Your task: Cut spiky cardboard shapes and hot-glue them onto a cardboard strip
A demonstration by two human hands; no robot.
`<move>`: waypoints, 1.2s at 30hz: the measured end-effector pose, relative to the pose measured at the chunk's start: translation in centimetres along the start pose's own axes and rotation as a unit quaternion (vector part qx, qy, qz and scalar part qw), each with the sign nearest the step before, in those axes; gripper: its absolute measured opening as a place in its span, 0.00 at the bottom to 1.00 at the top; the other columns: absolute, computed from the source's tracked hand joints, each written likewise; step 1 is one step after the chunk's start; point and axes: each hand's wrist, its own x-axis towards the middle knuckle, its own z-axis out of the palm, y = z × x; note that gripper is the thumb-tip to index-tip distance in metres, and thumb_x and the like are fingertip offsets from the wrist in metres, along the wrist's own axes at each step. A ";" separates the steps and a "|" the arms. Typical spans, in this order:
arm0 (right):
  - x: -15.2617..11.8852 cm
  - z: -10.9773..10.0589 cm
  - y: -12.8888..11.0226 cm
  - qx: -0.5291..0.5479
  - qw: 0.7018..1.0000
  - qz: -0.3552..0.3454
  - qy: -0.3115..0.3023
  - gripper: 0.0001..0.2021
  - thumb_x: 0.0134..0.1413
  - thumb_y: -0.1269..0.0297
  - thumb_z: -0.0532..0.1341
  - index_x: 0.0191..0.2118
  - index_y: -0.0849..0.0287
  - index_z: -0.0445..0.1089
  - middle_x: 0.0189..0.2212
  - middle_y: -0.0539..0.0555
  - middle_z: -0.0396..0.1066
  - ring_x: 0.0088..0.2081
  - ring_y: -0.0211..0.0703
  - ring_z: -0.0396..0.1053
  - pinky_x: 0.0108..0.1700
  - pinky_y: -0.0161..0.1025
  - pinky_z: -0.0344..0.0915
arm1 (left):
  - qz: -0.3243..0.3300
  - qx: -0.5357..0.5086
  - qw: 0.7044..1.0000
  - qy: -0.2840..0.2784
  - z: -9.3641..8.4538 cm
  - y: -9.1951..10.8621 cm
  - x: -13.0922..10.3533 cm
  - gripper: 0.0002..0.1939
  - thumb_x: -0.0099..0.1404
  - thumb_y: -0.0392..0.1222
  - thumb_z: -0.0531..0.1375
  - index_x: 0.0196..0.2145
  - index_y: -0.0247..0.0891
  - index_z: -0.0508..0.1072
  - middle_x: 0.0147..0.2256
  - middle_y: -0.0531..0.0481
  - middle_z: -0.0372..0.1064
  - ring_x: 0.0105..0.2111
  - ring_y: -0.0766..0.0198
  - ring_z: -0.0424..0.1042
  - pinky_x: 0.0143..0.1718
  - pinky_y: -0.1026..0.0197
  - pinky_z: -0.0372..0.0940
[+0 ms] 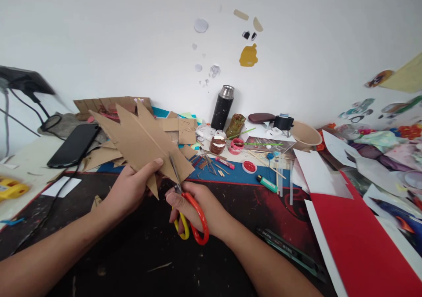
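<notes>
My left hand point(136, 185) grips a brown piece of cardboard point(145, 139) by its lower edge, thumb on top. The cardboard is cut into pointed spikes at its left and upper edges, and one spike points down beside the hand. In my right hand point(198, 204) is a pair of scissors point(199, 220) with one red and one yellow handle loop. Their blades lie across the cardboard's lower right part, one blade over its face. The other blade is hidden behind the sheet. Both hands are above the dark desk mat point(138, 253).
A green utility knife point(290, 251) lies right of my right arm, near a red sheet point(372, 240). Behind are a green lighter point(267, 183), small paint pots point(236, 146) and a black flask point(223, 108). A phone point(74, 145) and cable lie at left.
</notes>
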 end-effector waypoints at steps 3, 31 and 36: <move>-0.3 0.2 -0.2 -0.008 1.000 -0.011 0.016 0.33 0.63 0.28 0.75 0.46 0.56 0.72 0.28 0.47 0.77 0.22 0.38 0.73 0.25 0.34 0.70 | 0.003 0.002 1.000 0.000 -0.3 -0.2 0.0 0.24 0.54 0.64 0.78 0.28 0.44 0.76 0.20 0.54 0.70 0.17 0.62 0.63 0.16 0.60 0.60; -0.6 -0.1 -0.3 -0.041 0.999 -0.021 0.019 0.35 0.64 0.25 0.73 0.49 0.56 0.73 0.27 0.46 0.74 0.23 0.39 0.72 0.25 0.35 0.69 | -0.018 0.001 1.000 -0.005 0.0 0.1 -0.2 0.25 0.53 0.64 0.77 0.25 0.44 0.74 0.19 0.54 0.67 0.17 0.63 0.61 0.16 0.61 0.58; -0.6 0.2 -0.1 -0.046 0.998 -0.014 0.039 0.34 0.68 0.24 0.68 0.45 0.56 0.73 0.24 0.45 0.71 0.21 0.39 0.70 0.24 0.34 0.67 | -0.004 -0.004 1.000 -0.009 0.2 0.1 -0.6 0.24 0.54 0.63 0.76 0.23 0.45 0.71 0.18 0.55 0.64 0.16 0.63 0.60 0.16 0.60 0.58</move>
